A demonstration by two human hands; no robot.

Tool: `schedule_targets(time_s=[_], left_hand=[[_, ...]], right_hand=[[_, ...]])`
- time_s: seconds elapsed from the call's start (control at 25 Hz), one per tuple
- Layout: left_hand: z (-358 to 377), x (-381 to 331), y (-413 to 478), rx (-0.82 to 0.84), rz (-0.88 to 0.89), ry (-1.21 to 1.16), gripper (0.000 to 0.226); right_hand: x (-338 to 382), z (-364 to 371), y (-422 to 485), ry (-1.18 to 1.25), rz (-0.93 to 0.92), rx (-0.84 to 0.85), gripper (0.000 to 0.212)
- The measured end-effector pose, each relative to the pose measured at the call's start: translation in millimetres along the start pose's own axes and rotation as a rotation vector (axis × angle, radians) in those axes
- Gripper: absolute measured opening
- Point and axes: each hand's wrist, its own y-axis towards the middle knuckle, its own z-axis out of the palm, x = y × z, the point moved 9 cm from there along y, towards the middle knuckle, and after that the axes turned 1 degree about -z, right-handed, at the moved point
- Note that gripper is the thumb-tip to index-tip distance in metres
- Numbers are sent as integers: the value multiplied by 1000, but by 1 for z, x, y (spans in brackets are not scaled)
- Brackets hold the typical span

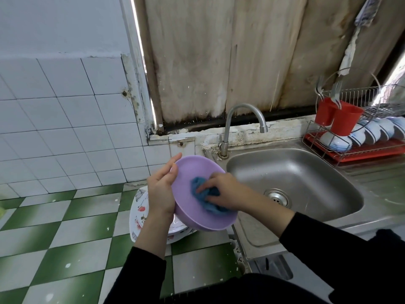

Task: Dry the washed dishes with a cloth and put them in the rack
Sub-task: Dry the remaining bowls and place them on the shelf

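Above the green-and-white tiled bench (65,238), just left of the steel sink (306,172), a person holds a purple bowl (192,170) tilted so its inside faces the camera. The left hand (161,189) grips the bowl by its left rim, with the fingers reaching up behind the edge and the thumb on the near side. The right hand (221,191) is inside the bowl, its fingers curled round a bunched blue cloth (200,191) and pressing it against the inner wall. Both arms wear black sleeves.

Under the bowl, a small stack of patterned white plates (138,213) lies on the bench, partly hidden by the left forearm. A curved tap (241,110) stands behind the sink. To the far right, a wire rack (315,148) on a red tray carries a row of white bowls with blue rings (359,134), set on edge. Two red cups (345,120) hang at the rack's near end with forks (336,91) standing in them.
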Motion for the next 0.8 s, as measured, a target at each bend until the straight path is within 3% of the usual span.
schedule_targets(time_s=[0.08, 0.12, 0.2, 0.24, 0.32, 0.36, 0.44, 0.52, 0.56, 0.68, 0.76, 0.8], left_hand=[[10, 6, -3, 25, -4, -46, 26], [14, 5, -5, 27, 9, -50, 27], [10, -4, -7, -27, 41, 4, 27], [4, -10, -6, -58, 48, 24, 28], [-7, -19, -1, -50, 65, 19, 27], [-8, -22, 1, -30, 79, 23, 27], [-4, -22, 0, -11, 95, 36, 27], [8, -22, -3, 16, 106, 7, 28], [10, -24, -4, 17, 126, 8, 28], [-8, -36, 1, -71, 171, 28, 27], [-17, -37, 3, -75, 159, -26, 26], [-16, -35, 0, -61, 158, -25, 26]], right_hand=[[-3, -15, 1, 123, 57, -266, 34], [3, -14, 1, 267, 41, -311, 35], [26, -1, -2, 579, 4, -181, 36], [36, 6, -6, 625, -8, -57, 35], [37, 14, -7, 396, -53, 150, 33], [26, 12, -3, 226, -40, 160, 34], [9, -9, 9, 56, 48, -14, 37], [14, -28, 13, 130, 43, -307, 39], [25, -29, 11, 235, -3, -349, 38], [61, -6, -3, 387, -160, -93, 32], [52, 5, -5, 194, -153, 87, 31], [38, 3, -1, 84, -91, 95, 33]])
